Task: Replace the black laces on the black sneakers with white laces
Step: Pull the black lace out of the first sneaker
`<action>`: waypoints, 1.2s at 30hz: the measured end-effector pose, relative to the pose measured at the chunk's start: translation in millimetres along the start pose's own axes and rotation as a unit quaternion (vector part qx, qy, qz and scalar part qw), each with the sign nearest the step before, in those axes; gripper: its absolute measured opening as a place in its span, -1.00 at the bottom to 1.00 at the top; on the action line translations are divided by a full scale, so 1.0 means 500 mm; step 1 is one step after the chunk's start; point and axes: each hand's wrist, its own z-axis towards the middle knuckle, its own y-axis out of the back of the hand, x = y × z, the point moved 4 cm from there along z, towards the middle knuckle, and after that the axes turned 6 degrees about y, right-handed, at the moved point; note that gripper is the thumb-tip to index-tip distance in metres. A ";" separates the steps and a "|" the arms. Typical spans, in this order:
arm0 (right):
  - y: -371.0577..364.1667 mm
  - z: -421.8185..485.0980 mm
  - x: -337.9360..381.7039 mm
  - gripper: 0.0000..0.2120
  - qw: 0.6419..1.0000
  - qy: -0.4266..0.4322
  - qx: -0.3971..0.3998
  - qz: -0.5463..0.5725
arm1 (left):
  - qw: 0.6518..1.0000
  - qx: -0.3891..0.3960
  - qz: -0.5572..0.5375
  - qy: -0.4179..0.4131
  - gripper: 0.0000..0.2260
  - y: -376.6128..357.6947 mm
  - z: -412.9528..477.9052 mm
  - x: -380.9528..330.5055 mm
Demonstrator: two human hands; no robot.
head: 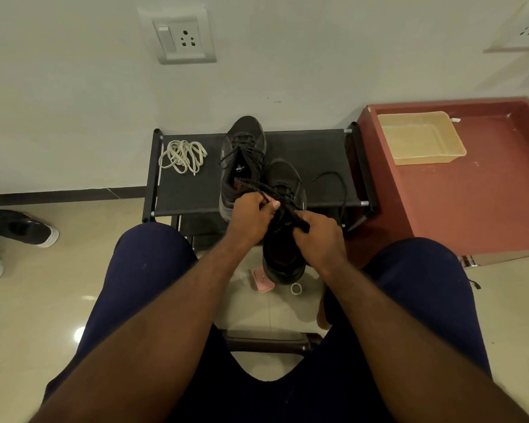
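— Where is the shoe?

— The near black sneaker point(283, 254) is at the centre of the frame. Its toe is over the front edge of the dark surface point(312, 154).

— And the hands?

— The left hand point(251, 215) pinches the black lace point(257, 186) with closed fingers. The right hand point(321, 236) has its fingers curled around another part of the lace.

— The rest?

— The second sneaker point(243, 148) stands behind it, and the white laces point(182, 156) lie at the surface's left end.

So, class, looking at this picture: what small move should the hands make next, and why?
Probably pull the black lace free of the next eyelet on the held sneaker. The left hand and right hand both pinch it, it looks threaded through that shoe, and the white laces lie untouched on the rack.
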 end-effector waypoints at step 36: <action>0.002 0.007 0.000 -0.67 1.000 -0.002 0.007 0.020 | 0.999 -0.021 0.007 0.033 -0.80 0.011 -0.003 0.005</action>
